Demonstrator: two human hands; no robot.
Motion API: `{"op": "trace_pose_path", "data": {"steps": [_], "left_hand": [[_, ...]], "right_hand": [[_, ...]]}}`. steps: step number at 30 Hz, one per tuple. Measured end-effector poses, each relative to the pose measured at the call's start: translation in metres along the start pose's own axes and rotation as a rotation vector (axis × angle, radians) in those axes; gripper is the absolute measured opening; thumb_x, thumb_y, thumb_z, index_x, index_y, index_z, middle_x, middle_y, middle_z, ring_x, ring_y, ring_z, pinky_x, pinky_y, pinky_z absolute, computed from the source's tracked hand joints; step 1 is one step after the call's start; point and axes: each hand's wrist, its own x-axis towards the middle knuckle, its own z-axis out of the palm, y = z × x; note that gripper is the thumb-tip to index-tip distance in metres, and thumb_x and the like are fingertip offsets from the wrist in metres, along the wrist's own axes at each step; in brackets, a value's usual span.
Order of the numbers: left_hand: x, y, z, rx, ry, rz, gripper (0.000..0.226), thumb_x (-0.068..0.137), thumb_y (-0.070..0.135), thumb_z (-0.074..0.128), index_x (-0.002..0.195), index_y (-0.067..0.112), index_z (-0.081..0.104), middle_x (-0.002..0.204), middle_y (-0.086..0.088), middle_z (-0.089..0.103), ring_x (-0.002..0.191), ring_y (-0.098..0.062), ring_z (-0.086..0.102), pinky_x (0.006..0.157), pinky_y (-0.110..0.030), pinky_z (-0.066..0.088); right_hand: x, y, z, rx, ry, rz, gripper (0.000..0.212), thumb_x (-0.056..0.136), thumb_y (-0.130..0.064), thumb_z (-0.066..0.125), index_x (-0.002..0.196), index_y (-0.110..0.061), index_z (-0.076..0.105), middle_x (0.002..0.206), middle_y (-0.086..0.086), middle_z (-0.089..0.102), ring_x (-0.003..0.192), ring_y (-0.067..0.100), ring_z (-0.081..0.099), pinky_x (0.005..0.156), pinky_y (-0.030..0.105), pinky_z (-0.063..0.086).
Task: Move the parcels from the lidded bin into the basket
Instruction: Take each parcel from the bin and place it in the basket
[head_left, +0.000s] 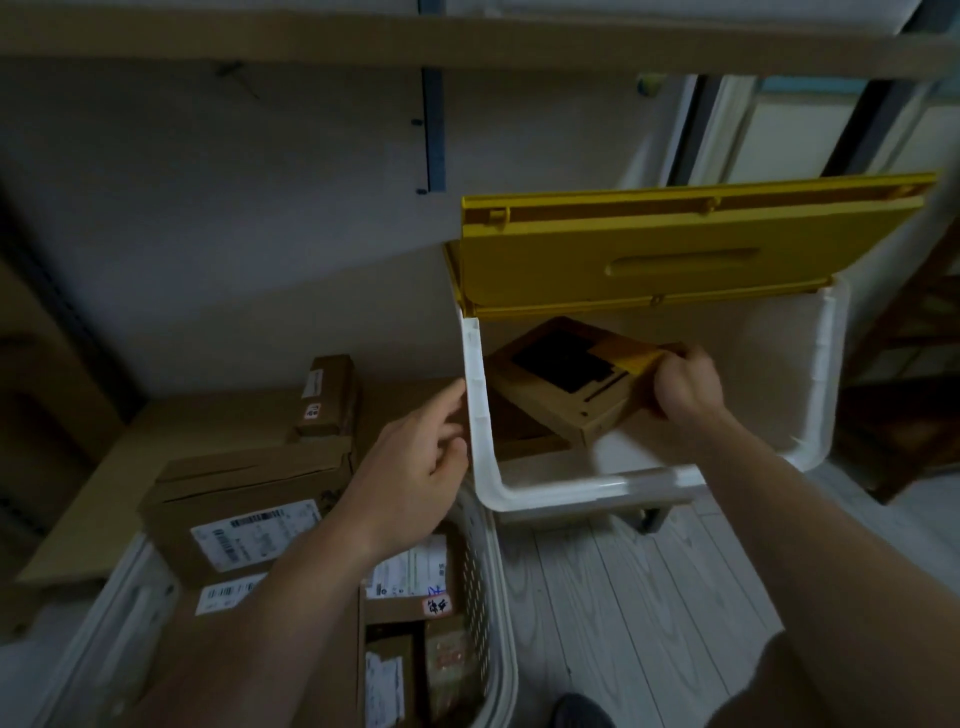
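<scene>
One parcel (566, 384) gripped by right hand (688, 387), inside bin (480, 415), lid (675, 249) raised

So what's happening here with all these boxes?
A person is emptying a white bin whose yellow lid stands propped open. Their right hand grips one end of a cardboard parcel that is tilted inside the bin. Their left hand is by the bin's left wall, fingers relaxed, holding nothing. Just to the left sits a perforated white basket that already holds several labelled parcels.
</scene>
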Motion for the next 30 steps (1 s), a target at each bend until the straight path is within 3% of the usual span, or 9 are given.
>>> {"op": "trace_pose_path", "data": {"steps": [3,7,10,13,19,22,25,27,30], "left_hand": [[-0.006,0.01,-0.004,0.003,0.017,0.013,0.057,0.105,0.016,0.048,0.15,0.044,0.028,0.127,0.044,0.041,0.11,0.026,0.048,0.091,-0.003,0.042],[-0.01,0.019,-0.004,0.013,0.063,0.026,0.053,0.104,0.019,0.051,0.154,0.031,0.036,0.149,0.016,0.047,0.128,0.005,0.051,0.096,-0.013,0.044],[-0.013,0.02,-0.004,0.065,0.084,0.046,0.048,0.103,0.02,0.052,0.149,0.03,0.043,0.147,0.012,0.048,0.129,0.0,0.051,0.095,-0.021,0.047],[-0.015,0.023,-0.005,0.072,0.058,0.058,0.042,0.104,0.024,0.052,0.145,0.03,0.048,0.141,0.014,0.05,0.122,0.002,0.053,0.088,-0.015,0.047],[-0.024,0.028,-0.012,-0.222,-0.031,-0.014,0.033,0.102,0.042,0.051,0.132,0.03,0.055,0.119,0.012,0.068,0.111,-0.001,0.064,0.097,-0.036,0.054],[-0.031,0.035,-0.02,-0.408,-0.039,-0.027,0.038,0.095,0.044,0.05,0.114,0.012,0.053,0.1,0.003,0.074,0.098,-0.012,0.071,0.079,-0.028,0.058],[-0.036,0.039,-0.034,-0.487,0.047,-0.075,0.035,0.09,0.039,0.055,0.101,0.007,0.047,0.086,0.001,0.074,0.082,-0.015,0.073,0.063,-0.023,0.057],[-0.04,0.036,-0.047,-0.496,0.154,-0.124,0.032,0.093,0.033,0.059,0.101,0.004,0.047,0.086,-0.001,0.072,0.08,-0.018,0.073,0.062,-0.026,0.058],[-0.047,0.025,-0.07,-0.568,0.322,-0.199,0.024,0.096,0.029,0.062,0.099,0.008,0.05,0.087,-0.005,0.069,0.082,-0.027,0.07,0.069,-0.041,0.056]], "right_hand": [[-0.013,0.005,-0.028,0.001,0.035,-0.029,0.028,0.103,-0.018,0.035,0.122,-0.015,0.055,0.108,0.013,0.06,0.104,0.039,0.06,0.095,0.057,0.053],[-0.026,0.015,-0.056,0.121,0.049,0.003,0.022,0.103,-0.021,0.034,0.113,-0.019,0.054,0.104,0.013,0.063,0.098,0.036,0.066,0.089,0.056,0.057],[-0.041,0.018,-0.075,0.22,0.021,-0.004,0.019,0.106,-0.017,0.035,0.102,-0.016,0.053,0.097,0.013,0.061,0.084,0.029,0.065,0.068,0.041,0.054],[-0.058,0.019,-0.096,0.279,-0.027,-0.064,0.024,0.107,-0.02,0.039,0.088,-0.019,0.053,0.09,0.013,0.058,0.081,0.027,0.062,0.071,0.039,0.051],[-0.09,0.005,-0.111,0.322,-0.229,-0.196,0.028,0.11,-0.03,0.037,0.11,-0.016,0.062,0.082,0.008,0.064,0.063,0.014,0.066,0.062,0.032,0.048],[-0.099,-0.007,-0.098,0.334,-0.298,-0.249,0.03,0.109,-0.031,0.04,0.107,-0.016,0.065,0.083,0.009,0.066,0.065,0.015,0.067,0.065,0.034,0.05],[-0.108,-0.021,-0.076,0.372,-0.35,-0.288,0.028,0.106,-0.03,0.045,0.102,-0.014,0.068,0.08,0.004,0.068,0.068,0.014,0.065,0.07,0.035,0.048],[-0.115,-0.032,-0.058,0.41,-0.368,-0.3,0.028,0.104,-0.033,0.05,0.093,-0.016,0.07,0.077,0.0,0.07,0.069,0.012,0.066,0.074,0.035,0.048],[-0.127,-0.047,-0.026,0.497,-0.448,-0.208,0.034,0.097,-0.047,0.059,0.087,-0.018,0.075,0.086,0.011,0.075,0.081,0.027,0.073,0.088,0.043,0.053]]}}
